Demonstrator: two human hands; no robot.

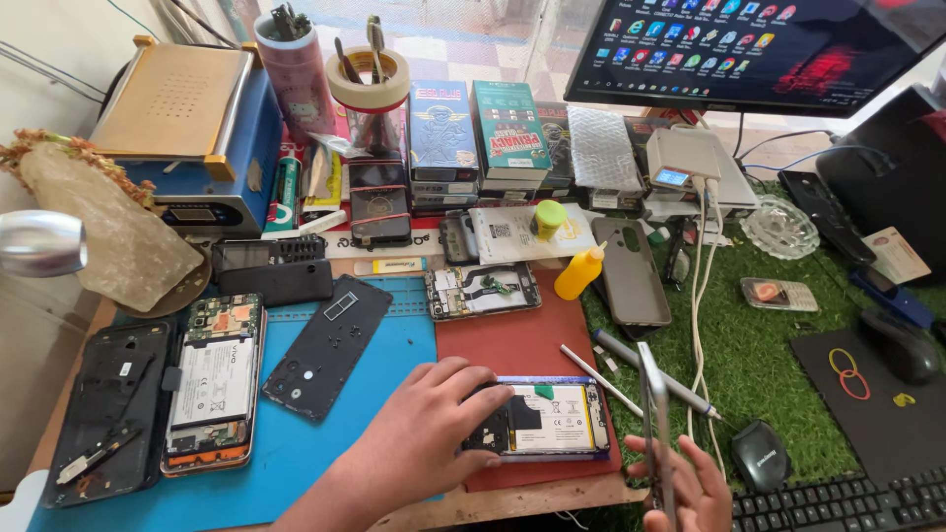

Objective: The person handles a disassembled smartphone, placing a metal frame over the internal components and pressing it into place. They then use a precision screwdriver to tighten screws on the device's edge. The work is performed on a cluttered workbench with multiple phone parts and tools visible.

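My left hand (pixel 419 433) rests on the left end of an opened phone (pixel 547 419) that lies on a red mat (pixel 522 345), its battery and boards facing up. My right hand (pixel 685 483) holds a thin phone panel (pixel 655 429) on edge, upright, just right of that phone. A slim grey screwdriver (pixel 655 372) and a white stick (pixel 601 379) lie on the mat's right edge, beside the panel.
A blue mat (pixel 394 340) carries a dark back cover (pixel 325 345) and another open phone (pixel 212 379). A yellow bottle (pixel 576 274), boxes, a tape roll, a heating machine (pixel 192 128), a monitor (pixel 759 49), mouse (pixel 759 453) and keyboard (pixel 838 502) surround the work spot.
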